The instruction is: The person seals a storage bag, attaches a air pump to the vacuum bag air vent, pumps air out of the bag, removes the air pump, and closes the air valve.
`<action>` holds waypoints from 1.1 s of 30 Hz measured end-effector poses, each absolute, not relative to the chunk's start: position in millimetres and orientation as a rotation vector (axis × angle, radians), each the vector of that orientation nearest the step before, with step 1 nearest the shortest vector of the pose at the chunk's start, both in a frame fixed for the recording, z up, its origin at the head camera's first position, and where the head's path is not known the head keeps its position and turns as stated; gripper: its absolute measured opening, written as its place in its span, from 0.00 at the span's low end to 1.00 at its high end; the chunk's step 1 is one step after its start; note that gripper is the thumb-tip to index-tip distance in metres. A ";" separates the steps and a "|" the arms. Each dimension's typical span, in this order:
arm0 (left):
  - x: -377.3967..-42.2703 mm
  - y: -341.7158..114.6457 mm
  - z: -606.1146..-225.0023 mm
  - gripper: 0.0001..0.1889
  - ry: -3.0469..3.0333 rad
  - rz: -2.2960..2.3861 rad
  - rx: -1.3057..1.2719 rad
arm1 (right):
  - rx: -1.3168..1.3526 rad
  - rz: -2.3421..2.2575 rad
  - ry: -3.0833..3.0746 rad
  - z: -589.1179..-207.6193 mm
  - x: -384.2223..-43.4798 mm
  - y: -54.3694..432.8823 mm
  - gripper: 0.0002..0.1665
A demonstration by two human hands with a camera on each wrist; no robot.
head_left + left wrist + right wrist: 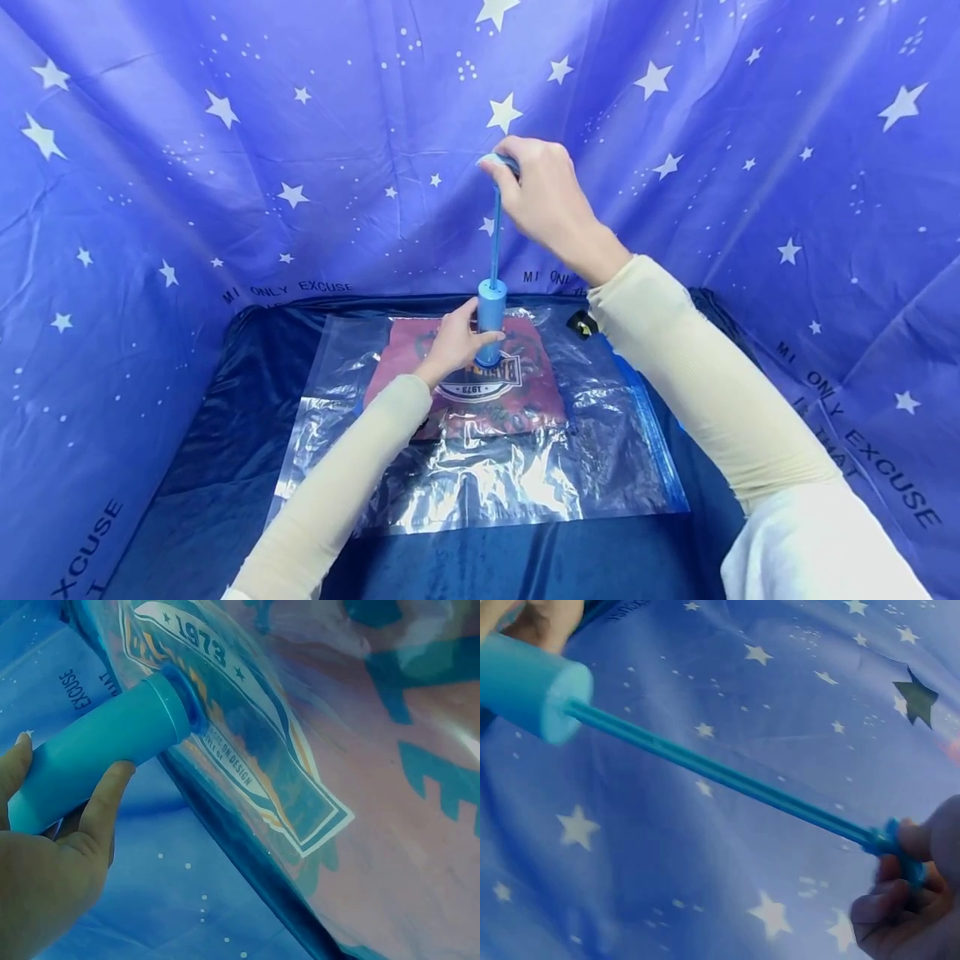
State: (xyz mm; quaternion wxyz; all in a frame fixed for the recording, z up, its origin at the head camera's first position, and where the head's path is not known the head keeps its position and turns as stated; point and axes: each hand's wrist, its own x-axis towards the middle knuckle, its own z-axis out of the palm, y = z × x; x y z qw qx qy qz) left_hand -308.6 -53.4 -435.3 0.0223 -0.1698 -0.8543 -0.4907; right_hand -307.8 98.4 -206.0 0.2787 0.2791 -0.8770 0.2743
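A blue hand pump (491, 312) stands upright on a clear plastic storage bag (510, 492). My left hand (456, 343) grips its barrel low down, thumb and fingers curled round it. High above, my right hand (542, 187) holds the pump's handle (900, 851), with the rod (720, 774) drawn far out of the barrel. Inside the bag lies a folded reddish garment (465, 417) with a printed badge reading 1973. In the left wrist view the pump's flared base (184, 697) meets the bag over that badge.
The bag's blue zip edge (656, 442) runs along its right side. A small black item (582, 324) lies at the back right of the bag. Dark blue cloth (525, 562) covers the surface, and star-printed curtains (360, 125) hang around it.
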 end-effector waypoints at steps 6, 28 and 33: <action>-309.3 -56.8 -437.9 0.27 -2.645 -1.502 -0.514 | 0.780 0.743 -2.561 -277.4 -317.1 95.1 0.15; -310.9 -55.9 -437.9 0.28 -2.645 -1.526 -0.498 | 0.764 0.773 -2.375 -203.6 -311.6 95.0 0.17; -311.2 -55.6 -436.7 0.27 -2.642 -1.506 -0.505 | 0.793 0.751 -2.434 -223.5 -311.0 94.8 0.16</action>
